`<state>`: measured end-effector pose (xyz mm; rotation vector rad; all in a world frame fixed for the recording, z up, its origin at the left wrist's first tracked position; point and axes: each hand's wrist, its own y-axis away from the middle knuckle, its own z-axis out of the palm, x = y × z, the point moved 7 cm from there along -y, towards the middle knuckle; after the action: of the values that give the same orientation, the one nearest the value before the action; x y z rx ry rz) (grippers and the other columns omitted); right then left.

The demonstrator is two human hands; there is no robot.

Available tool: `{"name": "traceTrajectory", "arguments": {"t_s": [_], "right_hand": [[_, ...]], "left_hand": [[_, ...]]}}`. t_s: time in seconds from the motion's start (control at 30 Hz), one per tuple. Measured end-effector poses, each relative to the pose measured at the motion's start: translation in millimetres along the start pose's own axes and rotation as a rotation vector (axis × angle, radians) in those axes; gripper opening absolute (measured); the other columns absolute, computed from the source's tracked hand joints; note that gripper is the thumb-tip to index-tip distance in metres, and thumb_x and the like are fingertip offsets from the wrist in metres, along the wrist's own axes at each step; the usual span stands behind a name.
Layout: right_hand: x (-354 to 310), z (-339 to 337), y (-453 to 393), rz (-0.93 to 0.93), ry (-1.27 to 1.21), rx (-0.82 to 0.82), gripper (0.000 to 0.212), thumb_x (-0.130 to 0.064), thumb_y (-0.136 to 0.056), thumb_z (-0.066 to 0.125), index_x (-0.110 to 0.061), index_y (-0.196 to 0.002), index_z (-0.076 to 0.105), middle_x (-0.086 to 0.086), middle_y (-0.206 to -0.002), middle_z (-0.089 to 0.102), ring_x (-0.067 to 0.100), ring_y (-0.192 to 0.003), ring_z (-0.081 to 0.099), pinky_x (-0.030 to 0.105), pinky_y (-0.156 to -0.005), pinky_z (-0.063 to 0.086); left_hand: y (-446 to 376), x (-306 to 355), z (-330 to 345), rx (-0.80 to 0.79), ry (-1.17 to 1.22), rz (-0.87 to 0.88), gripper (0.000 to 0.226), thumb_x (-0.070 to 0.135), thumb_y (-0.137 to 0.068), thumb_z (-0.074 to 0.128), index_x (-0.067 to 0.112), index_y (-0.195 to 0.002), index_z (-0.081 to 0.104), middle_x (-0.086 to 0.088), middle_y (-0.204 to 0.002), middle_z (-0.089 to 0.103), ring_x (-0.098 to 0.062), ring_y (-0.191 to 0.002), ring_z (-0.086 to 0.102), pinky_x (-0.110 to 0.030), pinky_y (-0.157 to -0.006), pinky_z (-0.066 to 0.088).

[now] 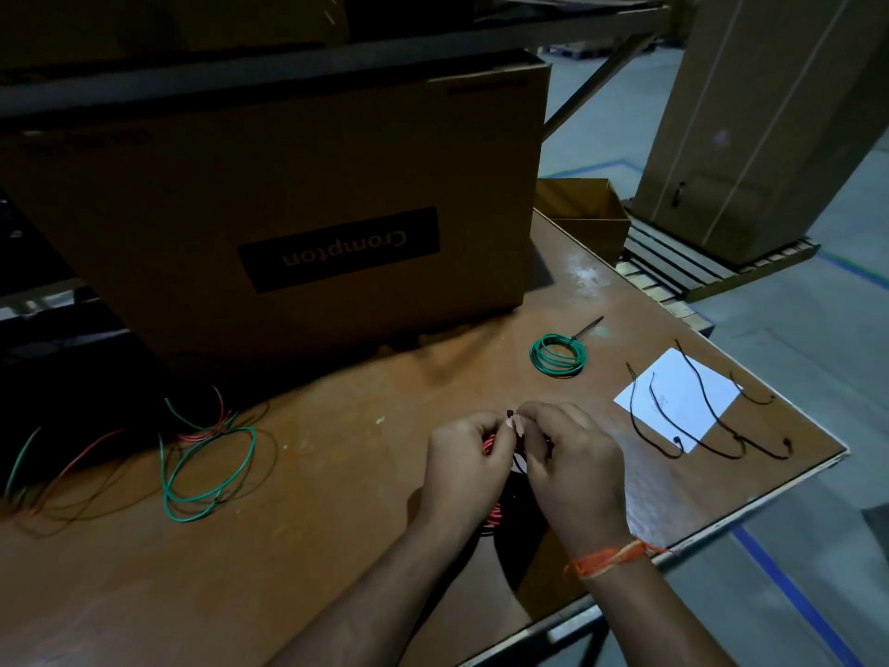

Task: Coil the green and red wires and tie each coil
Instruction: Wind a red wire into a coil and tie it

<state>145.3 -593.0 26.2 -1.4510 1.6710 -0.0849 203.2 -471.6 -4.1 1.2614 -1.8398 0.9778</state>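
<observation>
While both my hands meet low over the table point(336, 546), this is the layout.
Left hand point(464, 462): fingers curled, gripping the red coil point(494, 515).
Right hand point(572, 466): fingertips pinching a black tie point(511, 413) above that coil.
Green coil point(558, 354): tied, lying apart toward the far right.
Loose wires point(207, 466): far left.

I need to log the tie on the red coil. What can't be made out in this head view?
- Red coil: mostly hidden behind the left hand and right hand.
- Black tie: only its tip shows between the fingertips; whether it is fastened cannot be told.
- Loose wires: lost in shadow at the left edge.
- White paper: markings too small.
</observation>
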Motion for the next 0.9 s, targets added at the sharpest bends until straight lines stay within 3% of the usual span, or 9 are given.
{"name": "traceTrajectory", "arguments": {"t_s": [0.13, 0.23, 0.33, 0.57, 0.73, 0.83, 0.9], "right_hand": [[5.1, -2.7, -3.1, 0.072, -0.036, -0.049, 0.015, -0.011, -0.084, 0.074, -0.019, -0.096, 0.077, -0.002, -0.089, 0.070, 0.014, -0.078, 0.065, 0.031, -0.069, 0.056], [19.9, -1.0, -5.6, 0.263, -0.234, -0.108, 0.013, -0.014, -0.085, 0.075, -0.022, -0.094, 0.080, -0.012, -0.088, 0.074, 0.000, -0.084, 0.068, 0.025, -0.077, 0.057], [29.9, 2.9, -2.4, 0.445, -0.476, -0.178, 0.011, -0.015, -0.088, 0.074, -0.021, -0.093, 0.081, -0.012, -0.085, 0.077, -0.002, -0.084, 0.070, 0.021, -0.078, 0.057], [39.2, 19.8, 6.6, 0.902, -1.083, -0.346, 0.010, -0.003, -0.091, 0.065, -0.003, -0.094, 0.075, 0.010, -0.076, 0.069, 0.012, -0.065, 0.062, 0.017, -0.052, 0.048], [42.9, 28.3, 1.6, 0.927, -1.057, -0.567, 0.006, -0.003, -0.085, 0.071, -0.006, -0.080, 0.071, 0.007, -0.065, 0.060, 0.011, -0.054, 0.051, 0.016, -0.048, 0.040], [40.7, 30.6, -6.0, 0.926, -1.092, -0.566, 0.009, 0.001, -0.082, 0.069, -0.005, -0.077, 0.066, 0.006, -0.063, 0.054, 0.011, -0.055, 0.046, 0.016, -0.047, 0.038], [40.3, 34.6, -10.5, 0.942, -1.156, -0.533, 0.007, -0.001, -0.081, 0.069, -0.005, -0.078, 0.063, 0.005, -0.063, 0.050, 0.012, -0.056, 0.044, 0.018, -0.051, 0.037]], "left_hand": [[1.2, 7.8, 3.5, -0.027, -0.027, 0.065, 0.017, 0.020, -0.094, 0.062, 0.018, -0.081, 0.073, 0.010, -0.068, 0.068, 0.002, -0.066, 0.063, -0.022, -0.060, 0.044], [2.6, 8.8, 4.0, -0.022, -0.048, 0.068, 0.020, 0.024, -0.095, 0.061, 0.018, -0.080, 0.072, 0.008, -0.068, 0.068, -0.003, -0.066, 0.063, -0.030, -0.060, 0.048], [5.1, 10.0, 2.9, -0.021, -0.040, 0.060, 0.018, 0.025, -0.095, 0.061, 0.021, -0.082, 0.072, 0.010, -0.070, 0.069, -0.003, -0.067, 0.063, -0.029, -0.060, 0.048], [6.4, 13.4, 3.5, -0.073, -0.056, 0.117, 0.017, 0.025, -0.095, 0.061, 0.021, -0.095, 0.078, 0.008, -0.081, 0.075, -0.002, -0.075, 0.068, -0.032, -0.069, 0.053], [11.0, 18.6, 1.1, -0.135, -0.084, 0.176, 0.014, 0.022, -0.094, 0.060, 0.022, -0.090, 0.073, 0.006, -0.071, 0.069, -0.004, -0.066, 0.062, -0.024, -0.060, 0.044], [12.0, 19.9, -3.1, -0.132, -0.099, 0.181, 0.016, 0.025, -0.096, 0.061, 0.019, -0.086, 0.072, 0.004, -0.068, 0.067, -0.006, -0.064, 0.061, -0.031, -0.058, 0.045], [12.9, 23.8, -7.0, -0.121, -0.102, 0.190, 0.024, 0.022, -0.097, 0.063, 0.022, -0.073, 0.065, 0.011, -0.059, 0.058, -0.001, -0.057, 0.054, -0.020, -0.054, 0.037]]}}
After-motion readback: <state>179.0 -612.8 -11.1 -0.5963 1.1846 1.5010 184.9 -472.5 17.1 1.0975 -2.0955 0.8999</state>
